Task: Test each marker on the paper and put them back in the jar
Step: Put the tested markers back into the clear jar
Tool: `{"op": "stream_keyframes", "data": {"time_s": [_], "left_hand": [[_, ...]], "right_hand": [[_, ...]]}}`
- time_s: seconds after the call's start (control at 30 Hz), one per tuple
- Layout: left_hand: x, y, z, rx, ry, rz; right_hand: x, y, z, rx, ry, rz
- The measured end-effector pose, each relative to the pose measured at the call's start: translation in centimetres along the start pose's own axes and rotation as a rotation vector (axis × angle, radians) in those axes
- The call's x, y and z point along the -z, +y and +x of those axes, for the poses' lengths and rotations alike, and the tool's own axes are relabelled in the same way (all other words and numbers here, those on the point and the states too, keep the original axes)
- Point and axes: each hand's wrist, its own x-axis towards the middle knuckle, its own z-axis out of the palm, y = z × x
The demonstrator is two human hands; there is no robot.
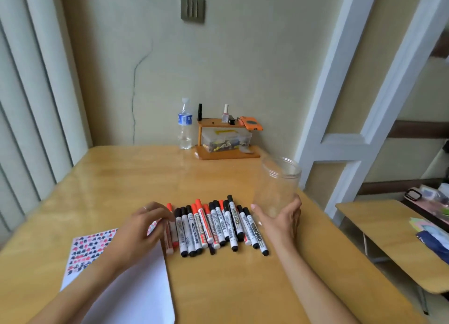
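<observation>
On the wooden table (126,177), markers (213,226) lie in one loose row, red and black caps mixed, all capped as far as I can see. None in the jar (277,185) yet. Clear jar looks empty, lid off, no lid visible.

Right hand (279,220) grips the jar low at its base, fingers curled round the wall, thumb on the near side. Jar tilts a bit to the right; can't tell if its base touches the table.

Left hand (143,226) sits at the left end of the row, fingertips bunched on a red marker (169,228). Looks like a pinch, but can't confirm a full grip.

Paper (136,282) lies under the left forearm, just left of the row. Its far part is dense with red and black test marks, near part blank.

Judgement: many marks suggest testing is well along or done; return-to-jar phase not started, whole row left to load.

Far edge: water bottle (185,126), partly filled. Small wooden shelf (226,138) holds a clear plastic box (227,140) of mixed small bits, too small to identify.
</observation>
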Motion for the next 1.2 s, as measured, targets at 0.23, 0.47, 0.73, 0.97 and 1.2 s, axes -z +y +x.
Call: {"op": "stream_keyframes", "data": {"time_s": [0.23,0.47,0.73,0.97,1.2], "left_hand": [[0.1,-1.5,-0.8,0.014,0.048,-0.035],[1.5,-0.1,-1.2,0.027,0.098,-0.058],[3.7,0.5,-2.1,0.091,0.241,-0.427],[4.1,-2.3,-1.8,0.219,0.401,-0.321],[3.9,-3.5,-1.7,0.263,0.412,-0.302]], "right_hand": [[-0.8,-0.3,0.0,0.142,0.101,0.023],[-3.3,-8.5,-5.8,0.464,-0.113,0.082],[-11.6,-12.5,-12.9,0.523,-0.556,0.101],[-13.1,-10.4,-12.0,0.723,-0.465,-0.267],[-12.5,-8.9,-11.3,0.473,-0.367,-0.677]]}}
